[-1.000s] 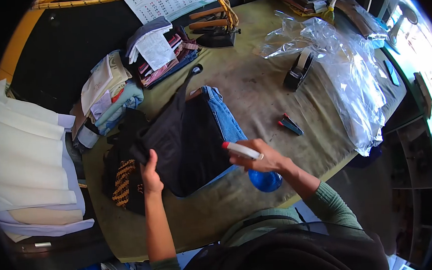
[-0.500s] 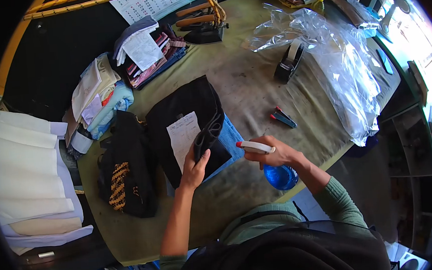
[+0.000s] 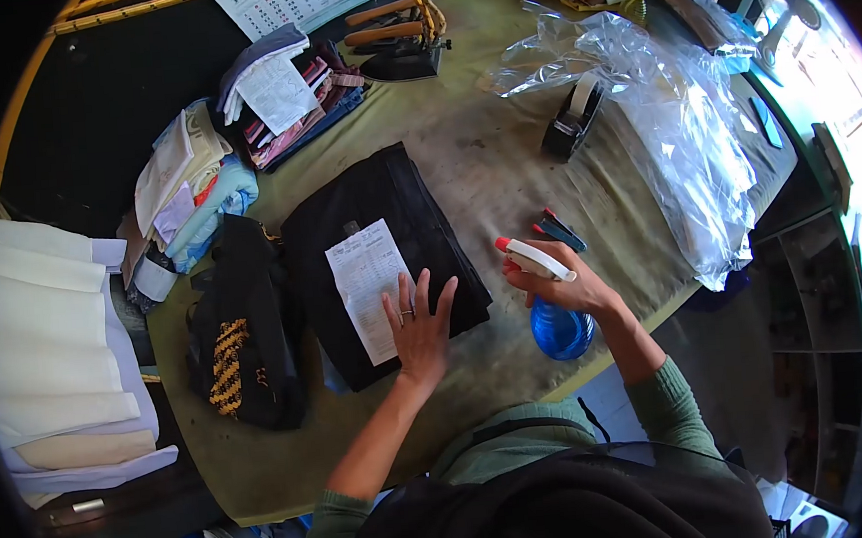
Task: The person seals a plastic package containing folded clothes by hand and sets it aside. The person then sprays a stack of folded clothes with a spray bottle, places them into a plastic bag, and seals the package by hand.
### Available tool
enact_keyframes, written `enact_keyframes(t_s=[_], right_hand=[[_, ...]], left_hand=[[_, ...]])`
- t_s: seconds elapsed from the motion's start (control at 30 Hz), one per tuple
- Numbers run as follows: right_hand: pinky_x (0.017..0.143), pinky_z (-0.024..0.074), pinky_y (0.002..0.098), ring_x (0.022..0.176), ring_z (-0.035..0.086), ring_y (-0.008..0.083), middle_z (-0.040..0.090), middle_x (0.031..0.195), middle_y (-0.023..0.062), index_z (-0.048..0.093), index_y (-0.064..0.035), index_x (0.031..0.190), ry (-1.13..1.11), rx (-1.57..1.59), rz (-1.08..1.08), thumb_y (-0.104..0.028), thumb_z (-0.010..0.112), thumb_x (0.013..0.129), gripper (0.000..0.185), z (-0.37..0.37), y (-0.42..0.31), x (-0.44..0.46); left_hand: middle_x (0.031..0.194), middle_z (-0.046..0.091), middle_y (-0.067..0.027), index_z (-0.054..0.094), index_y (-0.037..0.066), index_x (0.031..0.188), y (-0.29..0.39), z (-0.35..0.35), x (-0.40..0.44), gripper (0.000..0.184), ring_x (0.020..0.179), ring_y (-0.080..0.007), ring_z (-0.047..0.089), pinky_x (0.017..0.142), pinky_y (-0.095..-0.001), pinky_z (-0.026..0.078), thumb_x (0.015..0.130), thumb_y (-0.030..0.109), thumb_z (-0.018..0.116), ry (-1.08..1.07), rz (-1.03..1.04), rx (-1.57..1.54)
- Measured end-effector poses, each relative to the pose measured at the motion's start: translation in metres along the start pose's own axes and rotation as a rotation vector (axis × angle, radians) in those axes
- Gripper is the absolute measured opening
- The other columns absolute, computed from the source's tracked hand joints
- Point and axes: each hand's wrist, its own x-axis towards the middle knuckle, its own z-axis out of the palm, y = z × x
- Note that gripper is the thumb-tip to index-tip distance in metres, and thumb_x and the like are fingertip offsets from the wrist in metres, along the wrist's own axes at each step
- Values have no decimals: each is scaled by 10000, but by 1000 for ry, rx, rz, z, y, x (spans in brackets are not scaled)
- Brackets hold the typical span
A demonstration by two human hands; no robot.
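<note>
A stack of folded black garments (image 3: 376,193) lies on the padded table, with a white paper slip (image 3: 363,274) on top. My left hand (image 3: 423,335) rests on the stack with its fingers spread, touching the slip's lower right side. In my right hand (image 3: 577,284) is a blue spray bottle (image 3: 562,330) with a white and red trigger head, held by the neck near the table's front edge. Just beyond that hand lies a small stapler (image 3: 560,230) in red and blue-black. Left of the stack sits a crumpled black garment (image 3: 255,321) with yellow patterned trim.
An iron (image 3: 401,56) stands at the back beside folded clothes (image 3: 305,108). More clothes (image 3: 190,186) are piled at the left. Clear plastic (image 3: 688,151) covers the right side, near a tape dispenser (image 3: 573,124). White cloth (image 3: 52,345) hangs at far left.
My left hand has let go of the lifted edge of the black garment, which now lies flat and covers the blue denim. My right hand has moved slightly right and up with the spray bottle.
</note>
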Motion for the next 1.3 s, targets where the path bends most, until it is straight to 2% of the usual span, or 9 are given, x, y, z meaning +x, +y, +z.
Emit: enact_keyframes(t_s=[0.13, 0.57, 0.63, 0.73, 0.8, 0.87, 1.1, 1.2, 1.3], right_hand=[[587, 517, 276, 704, 594, 126, 617, 889, 66, 545, -7, 1215, 15, 47, 34, -235, 654, 838, 454, -1, 4, -1], [561, 504, 280, 661, 590, 127, 604, 821, 63, 580, 10, 975, 119, 56, -69, -228, 642, 845, 279, 6, -5, 11], [553, 496, 279, 636, 593, 128, 603, 789, 58, 581, 6, 961, 167, 27, -66, -236, 646, 843, 276, 6, -16, 17], [543, 484, 283, 590, 594, 140, 605, 742, 65, 580, -1, 949, 211, -69, -88, -246, 654, 836, 280, 11, -22, 31], [581, 472, 329, 592, 610, 190, 633, 734, 124, 604, -17, 933, 177, -138, -124, -267, 666, 818, 282, 21, -20, 38], [616, 467, 346, 642, 622, 214, 636, 733, 133, 618, -23, 938, 120, -267, -127, -281, 665, 810, 292, 31, -10, 45], [609, 482, 326, 611, 618, 193, 649, 761, 119, 633, -61, 1070, -399, -248, 94, -294, 656, 817, 344, 59, -11, 11], [591, 488, 324, 572, 608, 162, 645, 769, 102, 633, -60, 1064, -228, -336, -132, -293, 648, 827, 332, 53, 7, 10], [559, 494, 301, 593, 613, 164, 639, 771, 93, 625, -30, 1038, -201, -99, 53, -281, 640, 833, 324, 38, -6, 14]], left_hand=[[1397, 340, -119, 399, 240, 1346, -1, 0, -1, 746, 1339, -408, 263, 1070, -585, 181, 679, -17, 611, -20, -16, -30], [1353, 468, -113, 418, 168, 1354, -18, -15, 3, 789, 1294, -331, 383, 1060, -530, 256, 635, -135, 534, 110, -108, -422], [1314, 504, -140, 499, 98, 1285, -31, -48, 17, 683, 1252, -317, 438, 1046, -370, 331, 657, -169, 471, 165, -284, -741], [1239, 523, -248, 489, -73, 1223, -63, -105, 37, 464, 1173, -305, 506, 994, -342, 368, 827, 132, 618, 341, -711, -743], [1165, 572, -139, 514, -52, 1188, -96, -121, 44, 432, 1064, -224, 545, 945, -316, 398, 823, 130, 657, 559, -778, -1117], [1117, 596, -83, 534, -31, 1169, -113, -143, 47, 353, 994, -156, 563, 902, -283, 412, 842, 65, 626, 533, -685, -1214], [1099, 593, -78, 546, -40, 1135, -113, -135, 42, 322, 998, -145, 558, 901, -280, 412, 840, 53, 634, 590, -749, -1255], [1135, 580, -107, 537, -53, 1153, -102, -130, 37, 361, 1025, -169, 551, 915, -294, 412, 837, 83, 644, 520, -731, -1194], [1144, 583, -155, 515, -78, 1189, -87, -116, 32, 427, 1034, -218, 560, 926, -309, 409, 841, 134, 644, 480, -654, -1036]])
